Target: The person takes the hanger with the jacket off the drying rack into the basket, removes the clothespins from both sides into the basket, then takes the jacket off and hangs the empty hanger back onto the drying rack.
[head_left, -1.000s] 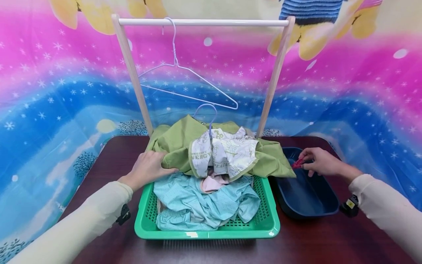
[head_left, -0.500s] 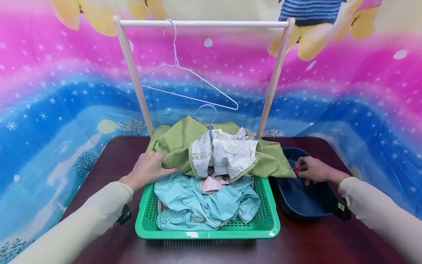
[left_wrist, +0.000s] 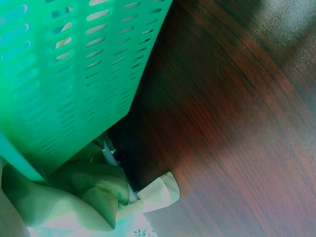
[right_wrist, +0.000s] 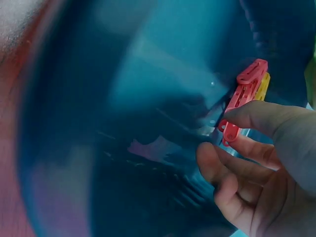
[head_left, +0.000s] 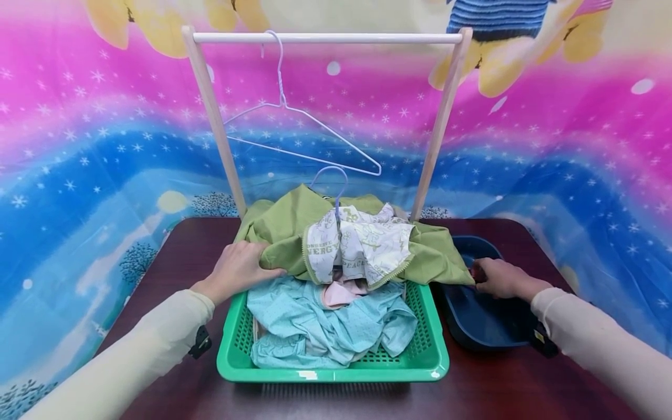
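Note:
My left hand (head_left: 238, 271) grips the left end of a green zip jacket (head_left: 283, 224) with a white printed lining, which lies bunched over the back of a green basket (head_left: 333, 374). A lilac hanger (head_left: 343, 175) pokes its hook up out of the jacket's neck. My right hand (head_left: 501, 278) reaches into a dark blue tub (head_left: 490, 338) beside the basket. In the right wrist view its thumb and a finger pinch a red plastic clothespin (right_wrist: 244, 96). Behind that one shows a yellow clothespin (right_wrist: 264, 88). The left wrist view shows the basket's side and green cloth, not the left hand's fingers.
Light blue clothing (head_left: 325, 321) and a pink piece (head_left: 343, 291) lie in the basket. Behind it stands a wooden rack (head_left: 441, 128) with a white bar (head_left: 336, 38), from which a lilac wire hanger (head_left: 336, 137) hangs. The dark tabletop (head_left: 178, 245) carries everything.
My right hand has shifted left and toward me inside the tub, down by the jacket's right tip, with the red clothespin in its fingers. The left hand stays on the jacket.

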`<state>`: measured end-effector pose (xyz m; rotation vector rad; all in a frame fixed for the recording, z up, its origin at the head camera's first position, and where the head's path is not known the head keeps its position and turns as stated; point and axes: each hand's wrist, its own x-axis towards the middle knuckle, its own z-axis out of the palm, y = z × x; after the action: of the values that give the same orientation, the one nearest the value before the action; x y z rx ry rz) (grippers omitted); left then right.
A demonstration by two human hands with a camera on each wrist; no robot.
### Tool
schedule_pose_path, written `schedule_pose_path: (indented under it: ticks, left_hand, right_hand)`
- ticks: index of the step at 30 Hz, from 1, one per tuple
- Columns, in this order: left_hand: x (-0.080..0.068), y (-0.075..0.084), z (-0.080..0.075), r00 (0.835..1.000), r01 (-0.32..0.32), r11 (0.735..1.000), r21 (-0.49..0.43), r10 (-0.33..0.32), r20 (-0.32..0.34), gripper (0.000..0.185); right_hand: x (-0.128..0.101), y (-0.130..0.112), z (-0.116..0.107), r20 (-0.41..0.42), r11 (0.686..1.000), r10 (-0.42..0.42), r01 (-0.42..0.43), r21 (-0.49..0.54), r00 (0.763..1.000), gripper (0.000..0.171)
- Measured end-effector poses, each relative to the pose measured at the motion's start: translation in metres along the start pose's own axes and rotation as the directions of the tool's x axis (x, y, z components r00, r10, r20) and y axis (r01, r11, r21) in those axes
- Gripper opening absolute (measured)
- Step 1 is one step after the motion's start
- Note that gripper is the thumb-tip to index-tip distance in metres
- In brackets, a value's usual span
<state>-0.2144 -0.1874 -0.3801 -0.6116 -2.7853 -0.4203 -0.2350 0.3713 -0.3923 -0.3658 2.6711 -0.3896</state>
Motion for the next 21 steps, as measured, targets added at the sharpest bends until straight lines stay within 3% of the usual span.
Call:
schedule_pose_path:
  ticks: [12,21]
  left_hand:
    - [-0.0011,0.0017,-0.0019,1.000,0.012,1.000,0.007,-0.012,0.004,0.047]
    - [-0.0007,0.0022,-0.0022,1.000,0.008,1.000,0.013,-0.008,0.005,0.047]
  right_hand:
    - [0.0035,0.0000,0.0031,-0.047,0.992,-0.026,0.020,-0.127,0.999,0.027]
    - [-0.0003,-0.0025,0.0060,-0.069,0.986,-0.025,0.013,-0.164,0.997,0.038]
